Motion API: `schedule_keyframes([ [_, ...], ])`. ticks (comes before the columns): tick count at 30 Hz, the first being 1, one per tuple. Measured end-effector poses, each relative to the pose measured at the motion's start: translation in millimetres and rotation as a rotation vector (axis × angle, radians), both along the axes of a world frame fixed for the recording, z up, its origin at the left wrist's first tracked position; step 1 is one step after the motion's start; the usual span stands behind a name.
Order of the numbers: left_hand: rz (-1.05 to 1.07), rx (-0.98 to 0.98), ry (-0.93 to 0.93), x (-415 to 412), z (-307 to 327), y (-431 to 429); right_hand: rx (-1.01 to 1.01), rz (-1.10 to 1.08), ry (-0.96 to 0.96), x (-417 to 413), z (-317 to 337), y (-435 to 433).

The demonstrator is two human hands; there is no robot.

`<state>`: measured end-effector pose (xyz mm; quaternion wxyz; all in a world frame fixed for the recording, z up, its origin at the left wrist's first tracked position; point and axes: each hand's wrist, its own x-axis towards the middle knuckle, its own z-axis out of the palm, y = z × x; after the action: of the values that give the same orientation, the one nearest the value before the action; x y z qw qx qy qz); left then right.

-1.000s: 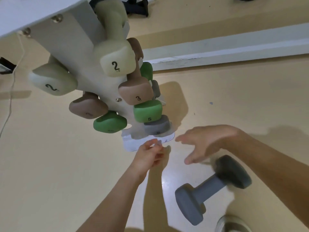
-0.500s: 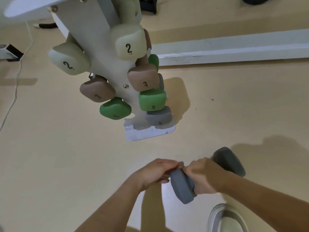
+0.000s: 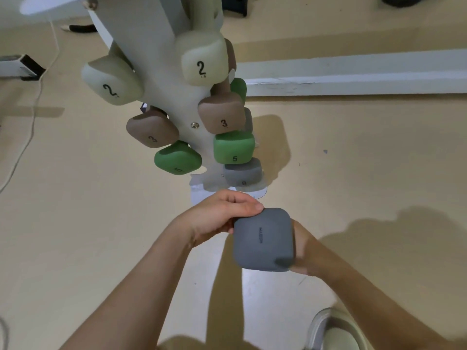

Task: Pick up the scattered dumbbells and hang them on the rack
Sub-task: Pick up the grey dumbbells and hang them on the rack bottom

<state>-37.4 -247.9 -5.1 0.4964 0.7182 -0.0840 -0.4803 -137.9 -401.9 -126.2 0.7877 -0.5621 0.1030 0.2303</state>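
A grey dumbbell point(image 3: 264, 239) is lifted off the floor, its square end face turned up toward me. My right hand point(image 3: 304, 250) grips it from the right, mostly hidden behind the head. My left hand point(image 3: 219, 217) holds its left upper edge with curled fingers. The white rack point(image 3: 161, 46) stands just beyond, carrying cream "2", brown "3" and green "5" dumbbells on both sides. Another grey dumbbell point(image 3: 242, 173) hangs on its lowest right peg. The lowest left slot point(image 3: 199, 170) holds nothing.
The rack's white base point(image 3: 199, 194) sits on the beige floor just past my left hand. A white raised ledge point(image 3: 353, 79) runs across the back right. A cable point(image 3: 30, 117) trails at the left. My shoe point(image 3: 333, 332) shows at the bottom right.
My right hand closed round the grey dumbbell on the floor and raised it. My left hand joined it. The dumbbell now stands upended, closer to the rack base.
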Motion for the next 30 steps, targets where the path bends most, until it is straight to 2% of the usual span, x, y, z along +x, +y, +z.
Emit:
schedule_keyframes([
  [1, -0.011, -0.005, -0.001, -0.4, 0.6, 0.8, -0.043, 0.009, -0.052, 3.7, -8.8, 0.5],
  [3, -0.046, -0.005, -0.018, -1.3, 4.7, -2.2, 0.040, 0.000, -0.131, 6.9, 12.9, -2.7],
  [4, -0.060, 0.001, -0.030, -1.4, 6.2, -4.9, 0.146, -0.013, -0.098, 7.3, 23.7, -5.5],
  [6, -0.047, 0.008, -0.042, -2.2, 7.1, -10.9, 0.247, 0.112, -0.198, -0.7, 46.4, -13.4],
  [7, -0.018, 0.004, -0.051, -3.0, 6.8, -14.2, 0.229, 0.153, -0.214, -7.1, 52.3, -10.0],
  [8, 0.018, -0.002, -0.066, -3.9, 6.4, -17.6, 0.038, 0.099, -0.211, -12.3, 49.8, -7.4],
  [9, 0.063, -0.015, -0.086, -5.3, 5.2, -21.0, -0.096, -0.023, -0.225, -15.8, 36.8, -5.0],
  [11, 0.200, -0.064, -0.108, -6.7, 1.0, -26.0, -0.179, -0.316, -0.255, -15.3, 11.5, -0.3],
  [14, 0.406, -0.086, -0.121, -10.5, -14.7, -27.1, -0.284, -0.525, -0.152, -1.9, 18.7, -1.3],
  [17, 0.338, 0.056, -0.098, -30.9, -39.6, -23.0, -0.295, -0.537, 0.029, 10.3, 27.9, -16.0],
  [20, 0.253, 0.022, 0.055, -50.4, -51.3, -22.9, -0.089, -0.732, 0.351, 11.3, 35.6, -27.1],
  [25, 0.096, -0.012, 0.220, -48.1, -34.4, -24.7, 0.144, -0.758, 0.604, 2.0, 55.0, -25.3],
  [27, 0.076, 0.032, 0.211, -39.1, -23.2, -25.8, 0.203, -0.717, 0.667, 2.0, 64.2, -22.2],
  [30, 0.059, 0.153, 0.112, -28.3, -2.1, -32.5, 0.295, -0.653, 0.609, 4.5, 79.0, -16.2],
])
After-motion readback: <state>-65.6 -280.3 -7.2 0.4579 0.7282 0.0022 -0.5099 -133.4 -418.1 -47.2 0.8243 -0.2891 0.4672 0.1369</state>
